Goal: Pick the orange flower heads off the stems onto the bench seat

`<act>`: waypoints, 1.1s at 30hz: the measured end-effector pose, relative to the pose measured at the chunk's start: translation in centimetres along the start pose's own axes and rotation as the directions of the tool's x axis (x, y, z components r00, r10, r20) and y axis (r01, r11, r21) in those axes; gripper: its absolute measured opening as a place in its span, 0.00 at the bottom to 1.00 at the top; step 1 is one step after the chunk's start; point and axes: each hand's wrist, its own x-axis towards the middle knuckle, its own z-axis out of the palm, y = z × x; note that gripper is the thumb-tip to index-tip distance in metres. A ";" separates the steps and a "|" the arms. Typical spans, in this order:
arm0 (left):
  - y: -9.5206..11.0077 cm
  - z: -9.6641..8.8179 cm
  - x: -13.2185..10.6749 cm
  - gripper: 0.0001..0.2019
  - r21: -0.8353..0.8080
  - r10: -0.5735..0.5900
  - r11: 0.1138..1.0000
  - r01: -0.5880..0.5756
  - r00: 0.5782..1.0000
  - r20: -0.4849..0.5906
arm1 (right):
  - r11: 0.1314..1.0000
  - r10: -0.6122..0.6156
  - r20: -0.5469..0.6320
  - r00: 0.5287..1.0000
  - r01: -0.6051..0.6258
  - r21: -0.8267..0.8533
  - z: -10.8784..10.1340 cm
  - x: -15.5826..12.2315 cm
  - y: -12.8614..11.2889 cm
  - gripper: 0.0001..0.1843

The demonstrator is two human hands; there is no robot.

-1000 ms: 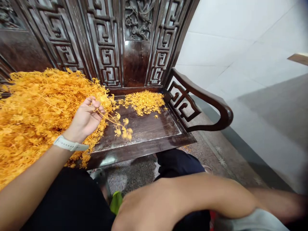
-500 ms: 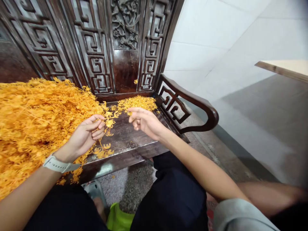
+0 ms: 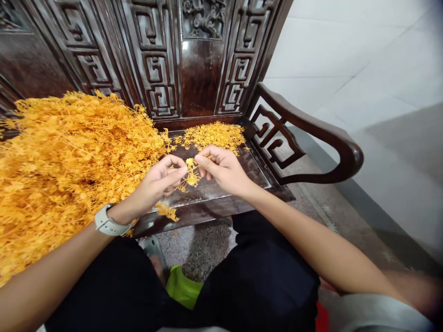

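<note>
My left hand (image 3: pixel 157 182) and my right hand (image 3: pixel 221 167) meet over the dark wooden seat (image 3: pixel 221 191). Both pinch one orange plastic sprig (image 3: pixel 188 171) between thumb and fingers. The sprig hangs down from my left hand toward the seat's front edge. A big heap of the same orange sprigs (image 3: pixel 65 161) fills the left of the seat, right beside my left wrist with its white watch (image 3: pixel 108 224). A smaller pile of orange pieces (image 3: pixel 211 134) lies at the back of the seat, just beyond my right hand.
The carved wooden backrest (image 3: pixel 155 60) rises behind the seat and a curved armrest (image 3: pixel 308 133) closes its right side. White wall tiles and a speckled floor (image 3: pixel 197 246) lie beyond. A green slipper (image 3: pixel 182 288) shows between my dark-clothed knees.
My right hand came up from my lap to the seat and closed on the sprig that my left hand pulled out of the big heap. Both hands moved together.
</note>
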 end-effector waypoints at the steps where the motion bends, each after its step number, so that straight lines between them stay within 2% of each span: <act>1: -0.1 0.0 0.1 0.13 0.076 0.026 0.997 -0.026 1.000 0.002 | 1.000 -0.008 0.001 1.000 0.008 0.000 0.0 0.0 -0.2 0.24; 3: -0.1 0.1 0.0 0.13 0.249 0.101 0.963 -0.104 0.995 0.026 | 1.000 -0.020 0.002 1.000 0.020 -0.003 -0.5 0.2 -0.3 0.24; 5: -0.1 0.1 -0.3 0.16 0.385 0.161 0.907 -0.174 0.985 0.065 | 0.999 -0.037 -0.116 0.993 0.037 0.002 -2.0 0.8 0.1 0.22; 6: -0.1 0.0 -0.5 0.17 0.426 0.176 0.884 -0.192 0.981 0.077 | 0.999 -0.041 -0.220 0.975 0.043 0.006 -3.2 1.1 0.4 0.21; 8: 0.0 -0.1 -1.2 0.18 0.459 0.189 0.867 -0.197 0.980 0.063 | 0.999 -0.038 -0.440 0.897 0.044 0.004 -5.7 1.5 1.3 0.20; 9: 0.0 -0.2 -1.5 0.18 0.462 0.193 0.866 -0.189 0.980 0.039 | 1.000 -0.029 -0.498 0.867 0.027 -0.011 -6.7 1.5 1.6 0.20; 10: 0.0 -0.3 -1.7 0.17 0.460 0.198 0.870 -0.179 0.980 0.008 | 0.999 -0.013 -0.485 0.874 -0.006 -0.038 -7.5 1.3 2.0 0.20; 11: 0.0 -0.5 -1.8 0.17 0.449 0.202 0.877 -0.169 0.979 -0.028 | 0.996 0.012 -0.393 0.920 -0.047 -0.078 -8.0 0.9 2.1 0.20; 12: 0.0 -0.7 -1.8 0.16 0.435 0.209 0.886 -0.161 0.976 -0.065 | 0.987 0.056 -0.215 0.975 -0.086 -0.133 -8.0 0.4 2.1 0.20; 13: 0.0 -0.9 -1.6 0.16 0.418 0.215 0.895 -0.155 0.972 -0.099 | 0.973 0.126 0.041 0.991 -0.116 -0.198 -7.7 -0.1 2.0 0.18; 14: 0.0 -1.1 -1.4 0.17 0.396 0.219 0.906 -0.151 0.967 -0.131 | 0.956 0.216 0.324 0.921 -0.133 -0.262 -7.2 -0.7 1.6 0.16; 15: -0.1 -1.4 -1.0 0.18 0.369 0.218 0.918 -0.146 0.963 -0.160 | 0.939 0.304 0.571 0.762 -0.140 -0.314 -6.6 -1.1 1.2 0.14; 16: -0.2 -1.7 -0.6 0.19 0.339 0.212 0.930 -0.140 0.960 -0.185 | 0.926 0.367 0.741 0.562 -0.148 -0.347 -6.0 -1.4 0.6 0.13; 17: -0.3 -1.9 -0.2 0.19 0.310 0.201 0.942 -0.132 0.958 -0.204 | 0.921 0.390 0.830 0.400 -0.171 -0.350 -5.5 -1.5 0.1 0.12; 18: -0.5 -2.1 0.2 0.20 0.287 0.187 0.950 -0.121 0.959 -0.214 | 0.930 0.359 0.863 0.356 -0.216 -0.298 -5.3 -1.3 -0.4 0.12; 19: -0.7 -2.3 0.5 0.21 0.271 0.172 0.956 -0.109 0.961 -0.219 | 0.945 0.294 0.853 0.431 -0.264 -0.192 -5.3 -0.9 -0.7 0.13; 20: -0.8 -2.5 0.8 0.22 0.264 0.159 0.960 -0.098 0.963 -0.218 | 0.958 0.213 0.788 0.577 -0.283 -0.052 -5.5 -0.3 -0.9 0.16; 21: -1.0 -2.6 1.0 0.22 0.260 0.145 0.962 -0.088 0.966 -0.213 | 0.960 0.140 0.661 0.737 -0.264 0.091 -5.8 0.5 -1.0 0.20; 22: -1.2 -2.7 1.2 0.23 0.256 0.133 0.963 -0.078 0.970 -0.205 | 0.953 0.092 0.488 0.868 -0.219 0.210 -6.1 1.2 -0.9 0.22; 23: -1.3 -2.8 1.3 0.24 0.252 0.124 0.965 -0.073 0.973 -0.195 | 0.940 0.078 0.317 0.945 -0.176 0.293 -6.4 1.8 -0.6 0.24; 24: -1.5 -2.8 1.4 0.25 0.249 0.117 0.966 -0.069 0.976 -0.185 | 0.924 0.102 0.190 0.976 -0.164 0.346 -6.5 2.3 -0.2 0.24; 25: -1.6 -2.9 1.4 0.25 0.250 0.113 0.966 -0.067 0.978 -0.175 | 0.906 0.153 0.109 0.982 -0.184 0.382 -6.4 2.6 0.3 0.23; 27: -1.8 -2.9 1.4 0.25 0.265 0.113 0.962 -0.069 0.982 -0.153 | 0.873 0.262 0.027 0.965 -0.249 0.419 -5.6 2.6 1.3 0.21; 29: -1.9 -2.8 1.4 0.24 0.278 0.119 0.957 -0.083 0.986 -0.114 | 0.896 0.305 0.051 0.951 -0.305 0.322 -4.2 2.1 2.2 0.18; 30: -1.9 -2.7 1.3 0.23 0.278 0.123 0.956 -0.095 0.989 -0.087 | 0.927 0.287 0.061 0.956 -0.293 0.234 -3.5 1.8 2.6 0.17; 32: -1.8 -2.4 1.1 0.23 0.273 0.135 0.954 -0.121 0.990 -0.034 | 0.979 0.190 0.099 0.977 -0.196 0.053 -2.3 1.4 2.9 0.19; 33: -1.8 -2.2 1.0 0.23 0.276 0.146 0.951 -0.137 0.989 -0.010 | 0.990 0.141 0.158 0.977 -0.141 -0.010 -1.8 1.2 2.9 0.20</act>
